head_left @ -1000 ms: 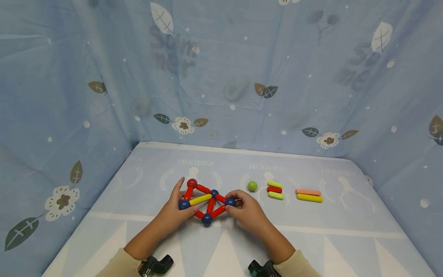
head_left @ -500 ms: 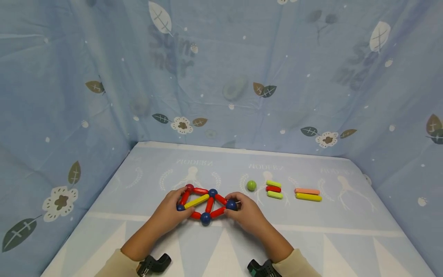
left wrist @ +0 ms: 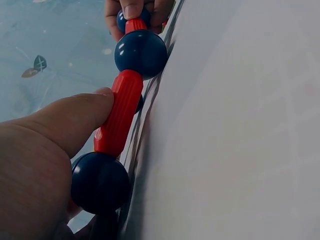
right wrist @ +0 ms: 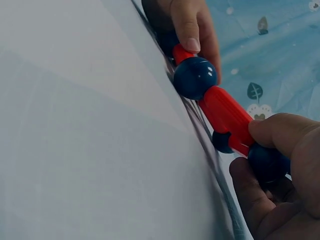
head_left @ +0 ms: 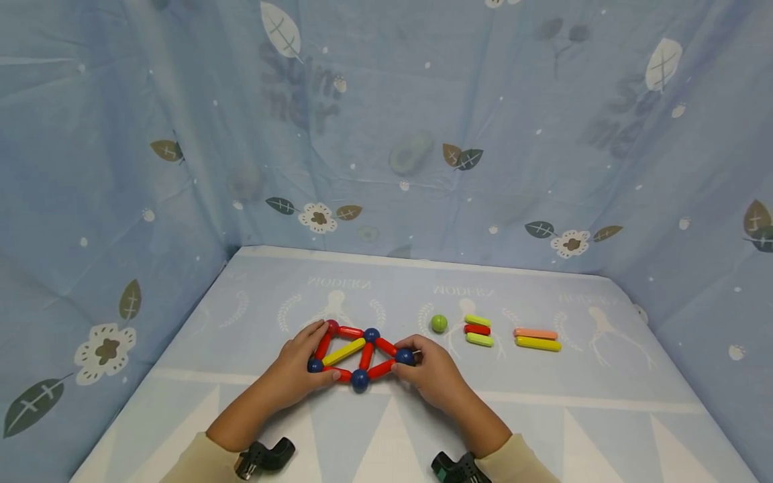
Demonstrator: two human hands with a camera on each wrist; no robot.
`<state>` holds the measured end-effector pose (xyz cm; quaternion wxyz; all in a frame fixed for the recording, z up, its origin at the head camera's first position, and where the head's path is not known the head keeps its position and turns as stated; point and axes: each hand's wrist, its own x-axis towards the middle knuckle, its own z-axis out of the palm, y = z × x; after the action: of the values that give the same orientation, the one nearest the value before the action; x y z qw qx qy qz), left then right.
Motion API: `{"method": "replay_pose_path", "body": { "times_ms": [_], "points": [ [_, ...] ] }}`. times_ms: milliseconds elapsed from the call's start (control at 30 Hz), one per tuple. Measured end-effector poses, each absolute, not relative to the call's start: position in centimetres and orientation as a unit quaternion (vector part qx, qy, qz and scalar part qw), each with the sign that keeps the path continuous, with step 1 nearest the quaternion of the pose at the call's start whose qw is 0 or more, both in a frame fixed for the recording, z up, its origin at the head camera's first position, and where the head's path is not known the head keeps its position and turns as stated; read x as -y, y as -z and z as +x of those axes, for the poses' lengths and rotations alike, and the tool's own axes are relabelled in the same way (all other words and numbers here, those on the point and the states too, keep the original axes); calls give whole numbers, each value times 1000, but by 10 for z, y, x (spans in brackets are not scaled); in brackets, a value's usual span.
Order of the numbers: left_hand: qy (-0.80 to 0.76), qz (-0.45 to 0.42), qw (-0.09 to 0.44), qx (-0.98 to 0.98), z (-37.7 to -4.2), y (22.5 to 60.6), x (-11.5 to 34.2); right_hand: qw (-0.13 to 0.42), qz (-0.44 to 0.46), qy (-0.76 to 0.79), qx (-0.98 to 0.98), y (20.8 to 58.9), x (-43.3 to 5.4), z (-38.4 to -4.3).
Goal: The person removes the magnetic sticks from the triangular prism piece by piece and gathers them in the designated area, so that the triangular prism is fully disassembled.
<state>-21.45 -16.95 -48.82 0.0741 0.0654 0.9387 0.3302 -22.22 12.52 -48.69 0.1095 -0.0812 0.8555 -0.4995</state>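
Frame: flat rod-and-ball frame [head_left: 366, 357] at the table [head_left: 604, 379], left of centre, between the two hands; can't tell if it touches the surface.
Balls in frame: red ball [head_left: 332, 327] at far left corner; left blue ball [head_left: 315, 365], far blue ball [head_left: 372, 335], near blue ball [head_left: 359, 381], right blue ball [head_left: 404, 356].
Rods in frame: red rods along the outline, plus one red crosspiece joining far and near blue balls; yellow rod [head_left: 344, 351] runs diagonally from left blue ball to far blue ball.
Cells: four-sided on the left, split by the yellow rod; triangle on the right.
Left hand: left hand [head_left: 296, 365] grips the frame's left end; thumb on the near red rod between left and near blue balls, a fingertip at the red ball.
Right hand: right hand [head_left: 436, 369] pinches the right blue ball, thumb in front at the end of the red rod.
Green ball: loose green ball [head_left: 439, 323] right of the frame, beyond the right hand.
Short sticks: upper lime stick [head_left: 478, 320], red stick [head_left: 478, 330], lower lime stick [head_left: 480, 340], side by side, right of the green ball.
Long sticks: orange stick [head_left: 535, 333] just behind yellow stick [head_left: 538, 344], farther right.
Backdrop: blue curtain [head_left: 386, 100] with leaf and flower prints, behind and at both sides.
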Motion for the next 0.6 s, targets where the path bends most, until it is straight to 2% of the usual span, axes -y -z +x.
{"method": "replay_pose_path", "body": {
  "times_ms": [600],
  "points": [
    [-333,77,79,-937,-216,491,173,101,-70,455,-882,489,-128,-222]
  ]
}}
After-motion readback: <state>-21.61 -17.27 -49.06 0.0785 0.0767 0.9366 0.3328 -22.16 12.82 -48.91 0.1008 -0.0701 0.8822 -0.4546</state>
